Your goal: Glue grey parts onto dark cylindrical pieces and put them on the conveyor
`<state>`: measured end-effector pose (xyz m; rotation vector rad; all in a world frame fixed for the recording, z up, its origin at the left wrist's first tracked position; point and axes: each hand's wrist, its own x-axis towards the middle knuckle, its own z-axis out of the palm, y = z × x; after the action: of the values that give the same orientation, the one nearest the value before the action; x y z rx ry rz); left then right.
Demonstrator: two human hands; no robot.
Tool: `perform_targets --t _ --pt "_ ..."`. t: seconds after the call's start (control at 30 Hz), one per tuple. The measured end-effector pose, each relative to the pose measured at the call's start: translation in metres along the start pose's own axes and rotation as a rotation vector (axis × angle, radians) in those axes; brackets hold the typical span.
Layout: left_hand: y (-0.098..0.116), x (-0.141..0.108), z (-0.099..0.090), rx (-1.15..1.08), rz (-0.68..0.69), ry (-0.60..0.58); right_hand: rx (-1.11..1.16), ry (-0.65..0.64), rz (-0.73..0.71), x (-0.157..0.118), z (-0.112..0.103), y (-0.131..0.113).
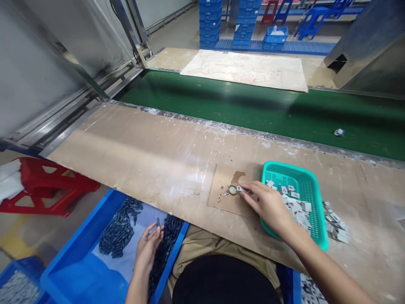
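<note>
My left hand (149, 245) is over the blue bin (85, 272), its fingers closed on a small dark tube-like piece (158, 222) that points upward. Heaps of similar dark pieces (117, 232) lie in that bin on a white sheet. On the table, my right hand (268, 204) pinches a small light-grey block (241, 188) at the edge of a small round dish (233, 190). The dish rests on a thin brown board (218, 192) with a wet stain and crumbs. Beside my right wrist stands a green basket (292, 168) holding many light-grey blocks (299, 211).
More grey blocks (337, 226) lie right of the basket. Beyond the table (152, 156) runs a green conveyor belt (228, 101) bearing one small piece (339, 132). A red stool (47, 190) stands at left. Another blue bin (23, 264) is at lower left.
</note>
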<state>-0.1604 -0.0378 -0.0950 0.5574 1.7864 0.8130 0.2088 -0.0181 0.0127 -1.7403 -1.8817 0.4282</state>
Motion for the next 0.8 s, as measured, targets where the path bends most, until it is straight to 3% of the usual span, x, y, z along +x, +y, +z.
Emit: perform_targets --t 0.1,0.27,0.33,0.43,0.53,0.67,0.8 --pt "0.023 -0.028 0.011 -0.250 -0.088 -0.099 -0.093 -0.078 -0.057 0.008 0.017 0.004" --pt "0.050 -0.071 0.033 -0.339 -0.131 -0.298 -0.093 -0.139 -0.071 0.013 0.022 0.006" --pt "0.057 -0.081 0.045 -0.363 -0.091 -0.400 0.011 -0.093 0.013 0.011 0.016 -0.001" --pt "0.066 -0.089 0.071 -0.455 -0.052 -0.522 0.350 -0.061 0.256 0.005 0.004 -0.019" --pt "0.078 -0.094 0.102 -0.577 -0.132 -0.701 0.690 -0.059 0.453 -0.004 -0.002 -0.035" --pt "0.092 -0.099 0.134 -0.661 -0.258 -0.962 0.835 0.024 0.544 -0.017 -0.001 -0.043" --pt "0.095 -0.104 0.146 -0.606 -0.199 -1.017 0.849 0.092 0.544 -0.024 -0.001 -0.047"
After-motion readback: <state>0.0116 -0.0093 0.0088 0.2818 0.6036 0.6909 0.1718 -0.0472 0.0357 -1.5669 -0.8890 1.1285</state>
